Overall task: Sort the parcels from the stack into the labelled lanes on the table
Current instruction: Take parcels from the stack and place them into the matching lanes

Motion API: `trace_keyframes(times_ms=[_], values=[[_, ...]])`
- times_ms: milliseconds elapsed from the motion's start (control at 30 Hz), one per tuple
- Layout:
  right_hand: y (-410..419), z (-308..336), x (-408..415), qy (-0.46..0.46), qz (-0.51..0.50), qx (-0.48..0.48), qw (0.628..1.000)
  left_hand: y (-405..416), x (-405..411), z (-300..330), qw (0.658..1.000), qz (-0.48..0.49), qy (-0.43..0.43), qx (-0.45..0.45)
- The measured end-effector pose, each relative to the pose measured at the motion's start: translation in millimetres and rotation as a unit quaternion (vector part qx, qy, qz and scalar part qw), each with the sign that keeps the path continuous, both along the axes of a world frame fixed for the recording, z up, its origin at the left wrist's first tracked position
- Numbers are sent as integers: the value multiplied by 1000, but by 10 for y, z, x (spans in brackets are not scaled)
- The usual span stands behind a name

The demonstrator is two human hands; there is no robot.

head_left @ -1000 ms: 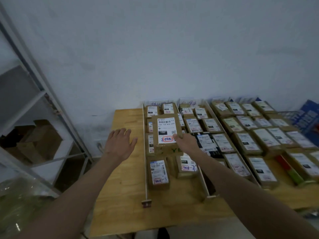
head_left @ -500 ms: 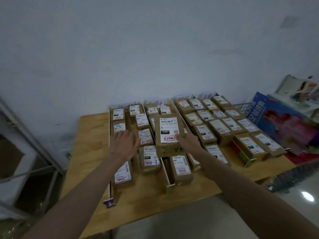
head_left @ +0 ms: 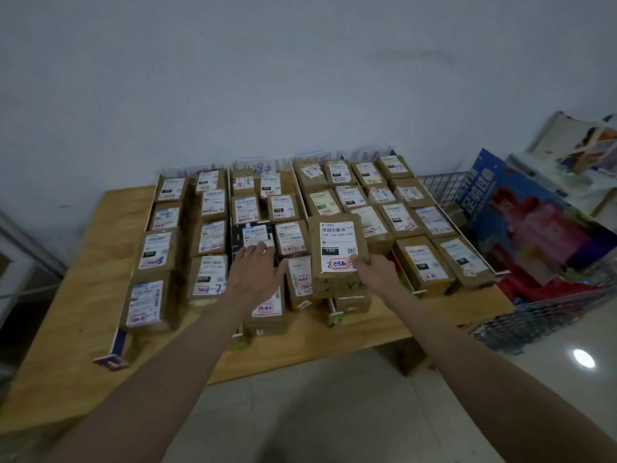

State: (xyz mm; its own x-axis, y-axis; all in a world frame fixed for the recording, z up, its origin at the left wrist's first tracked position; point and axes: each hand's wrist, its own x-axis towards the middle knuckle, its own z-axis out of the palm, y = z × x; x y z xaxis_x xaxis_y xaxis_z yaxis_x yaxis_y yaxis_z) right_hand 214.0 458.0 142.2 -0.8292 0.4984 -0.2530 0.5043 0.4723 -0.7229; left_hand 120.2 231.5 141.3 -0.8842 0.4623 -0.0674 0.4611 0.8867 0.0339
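Right hand [head_left: 375, 272] grips the near right corner of a labelled parcel [head_left: 337, 253] raised above the lanes, while the left hand [head_left: 255, 275], fingers spread, hovers just beside it over the sorted parcels [head_left: 213, 235].

A pale, blue-tinted wall [head_left: 300, 78] is filling the upper half of the room, bare and faintly scuffed. A wooden tabletop [head_left: 83, 329] is standing against it. Grey glossy floor tiles [head_left: 334, 412] are catching a bright spot of light [head_left: 584, 358] at lower right. To the right, a wire-mesh basket [head_left: 440, 183] is holding a blue and red printed box [head_left: 534, 228]. A metal shelf frame [head_left: 20, 262] is edging in at left.
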Motion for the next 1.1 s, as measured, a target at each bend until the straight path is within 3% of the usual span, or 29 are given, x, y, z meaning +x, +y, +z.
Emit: trace_keyframes(times_ms=[567,1100], values=[[1426,-640,241,-49,-95,-22,994,1311,-159,-728,996,-54,-68,22],[1789,-1202,-241,-127,18,22,992,1860,-121,-1471,987,-59,-148,-13]])
